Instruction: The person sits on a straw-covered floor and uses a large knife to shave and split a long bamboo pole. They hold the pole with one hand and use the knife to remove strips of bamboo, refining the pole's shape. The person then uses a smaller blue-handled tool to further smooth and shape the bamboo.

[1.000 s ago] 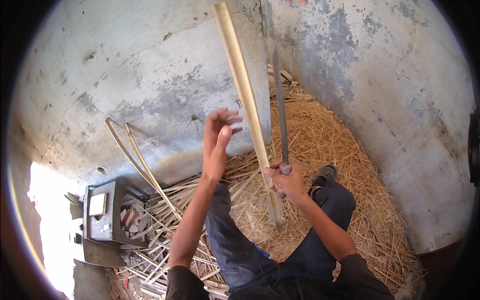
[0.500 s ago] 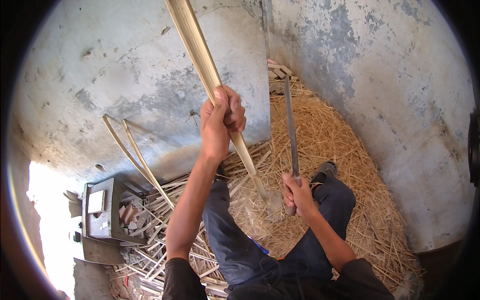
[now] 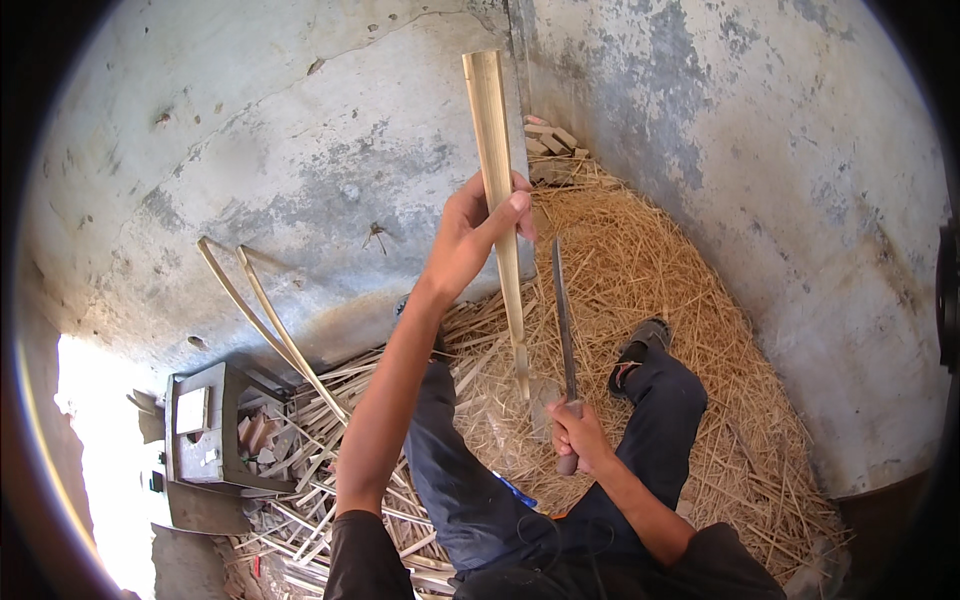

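Observation:
My left hand (image 3: 487, 228) is closed round a pale split bamboo strip (image 3: 490, 125), its thumb lying along the near face. The strip stands nearly upright, broad at the top and narrowing toward a lower end above the littered floor between my legs. In my right hand (image 3: 583, 437) is a long, narrow, dark-bladed knife (image 3: 563, 320), gripped by its brown handle. Its blade points up and away, just right of the strip and apart from it. Below both, a pale block-like shape (image 3: 543, 408) is partly hidden by my right hand.
Straw-like shavings (image 3: 650, 240) heap up along the right wall. Split sticks (image 3: 320, 480) cover the floor at left, beside a grey metal box (image 3: 215, 425) holding broken pieces. Two long bent strips (image 3: 265, 315) lean on the left wall. Bricks (image 3: 552, 138) lie in the corner.
The bamboo strip has come down and turned more upright, its top end now visible. My left hand has shifted right. The knife in my right hand has moved lower and slightly left.

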Motion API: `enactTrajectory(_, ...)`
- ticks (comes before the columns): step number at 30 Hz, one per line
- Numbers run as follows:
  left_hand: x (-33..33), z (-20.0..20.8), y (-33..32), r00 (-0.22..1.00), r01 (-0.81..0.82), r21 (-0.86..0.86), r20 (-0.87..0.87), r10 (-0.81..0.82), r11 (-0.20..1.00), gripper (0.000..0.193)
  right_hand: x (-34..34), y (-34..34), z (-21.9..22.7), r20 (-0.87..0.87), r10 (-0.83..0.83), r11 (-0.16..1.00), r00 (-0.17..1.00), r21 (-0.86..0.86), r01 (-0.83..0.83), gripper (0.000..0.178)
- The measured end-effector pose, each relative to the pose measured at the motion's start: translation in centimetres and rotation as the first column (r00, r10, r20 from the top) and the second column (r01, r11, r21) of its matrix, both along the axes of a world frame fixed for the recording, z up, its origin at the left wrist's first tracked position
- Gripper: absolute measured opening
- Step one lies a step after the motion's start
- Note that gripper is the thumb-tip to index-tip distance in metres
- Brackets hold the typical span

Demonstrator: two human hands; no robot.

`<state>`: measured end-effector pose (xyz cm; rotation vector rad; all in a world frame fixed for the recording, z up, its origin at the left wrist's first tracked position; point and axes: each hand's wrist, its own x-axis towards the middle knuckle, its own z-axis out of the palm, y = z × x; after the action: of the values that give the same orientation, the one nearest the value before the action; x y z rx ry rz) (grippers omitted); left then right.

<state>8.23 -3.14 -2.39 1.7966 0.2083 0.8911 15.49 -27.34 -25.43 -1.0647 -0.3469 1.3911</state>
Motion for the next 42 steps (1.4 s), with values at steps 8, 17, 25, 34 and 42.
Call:
enactTrajectory(8, 1.3, 4.8, -0.1, 0.991, 0.016, -0.160, 0.134, 0.006, 0.987, 0.044, -0.9, 0.2, 0.3, 0.024, 0.041, 0.999, 0.999, 0.026, -0.042, 0.021)
enactTrajectory(17, 1.8, 4.2, -0.8, 0.974, 0.043, -0.205, 0.227, 0.005, 0.978, 0.054, -1.4, 0.1, 1.1, -0.126, 0.019, 1.000, 0.992, -0.007, -0.020, 0.023)
enactTrajectory(25, 1.2, 3.0, 1.7, 0.959, 0.021, -0.234, 0.281, 0.047, 0.972, 0.057, -0.7, 0.7, 3.4, -0.122, 0.004, 0.998, 0.992, 0.057, 0.003, 0.024)
enactTrajectory(34, 1.7, 2.9, 0.1, 0.937, -0.117, -0.252, 0.292, 0.191, 0.961, 0.056, -3.6, 4.0, -2.6, -0.191, 0.081, 0.996, 0.978, -0.025, -0.087, 0.011)
enactTrajectory(42, 0.4, 2.8, 0.5, 0.930, -0.102, -0.228, 0.324, 0.174, 0.968, 0.057, -2.7, 3.6, 1.6, -0.137, 0.021, 0.994, 0.990, 0.109, -0.006, 0.015)
